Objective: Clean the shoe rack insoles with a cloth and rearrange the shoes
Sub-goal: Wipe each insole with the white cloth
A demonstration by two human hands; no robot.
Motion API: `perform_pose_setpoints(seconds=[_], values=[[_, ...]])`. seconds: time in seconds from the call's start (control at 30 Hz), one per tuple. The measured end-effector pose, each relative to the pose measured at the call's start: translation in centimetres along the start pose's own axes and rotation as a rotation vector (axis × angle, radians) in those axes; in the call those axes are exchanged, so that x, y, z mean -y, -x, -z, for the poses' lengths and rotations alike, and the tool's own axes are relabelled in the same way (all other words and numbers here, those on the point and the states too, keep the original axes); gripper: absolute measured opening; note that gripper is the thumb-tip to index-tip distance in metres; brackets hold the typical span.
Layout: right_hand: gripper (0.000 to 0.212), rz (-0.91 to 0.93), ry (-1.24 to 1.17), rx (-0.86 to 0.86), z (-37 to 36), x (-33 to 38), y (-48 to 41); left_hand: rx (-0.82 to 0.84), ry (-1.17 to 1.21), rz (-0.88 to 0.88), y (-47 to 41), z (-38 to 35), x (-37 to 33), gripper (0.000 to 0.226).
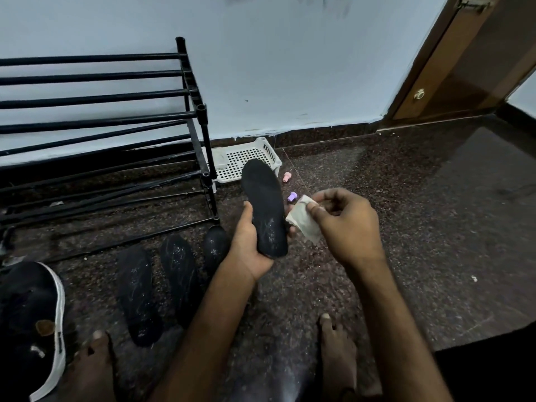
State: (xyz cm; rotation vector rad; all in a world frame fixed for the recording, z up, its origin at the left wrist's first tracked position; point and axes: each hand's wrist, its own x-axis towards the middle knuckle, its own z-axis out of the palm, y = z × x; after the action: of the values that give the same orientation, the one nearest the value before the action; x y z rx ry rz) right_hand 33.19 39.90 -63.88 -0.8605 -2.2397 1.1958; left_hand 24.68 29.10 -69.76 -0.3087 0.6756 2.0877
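Gripping the flat black foam insole (265, 204) by its heel at the frame's centre, the left hand (249, 245) curls under and around it. The right hand (348, 227) pinches a crumpled cream cloth (303, 221) just beside its right edge. It is probably light and bendy, so support the underside while wiping.

The long black insole (265, 207) is matt, scuffed pale. The cream fabric cloth (303, 221) is creased. The speckled stone floor (420, 227) is glossy.
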Motion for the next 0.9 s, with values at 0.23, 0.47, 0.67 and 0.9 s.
perform_pose_setpoints(seconds=[0.23, 0.47, 0.67, 0.9], values=[[0.022, -0.289, -0.099, 0.224, 0.6, -2.3, -5.4, 0.204, -0.176, 0.092, 0.9, -1.0, 1.1, 0.067], [0.034, -0.303, -0.681, 0.430, 0.1, -1.3, -5.1, 0.292, -0.243, 0.069, 1.4, -0.9, 0.6, 0.069], [0.027, -0.277, -0.539, 0.274, -0.8, -1.2, -6.2, 0.384, -0.232, 0.065, 2.0, -1.6, 0.6, 0.075], [0.034, -0.164, -0.275, 0.124, -2.4, -1.5, -6.8, 0.350, -0.180, 0.052, 2.5, -2.3, 0.4, 0.074]])
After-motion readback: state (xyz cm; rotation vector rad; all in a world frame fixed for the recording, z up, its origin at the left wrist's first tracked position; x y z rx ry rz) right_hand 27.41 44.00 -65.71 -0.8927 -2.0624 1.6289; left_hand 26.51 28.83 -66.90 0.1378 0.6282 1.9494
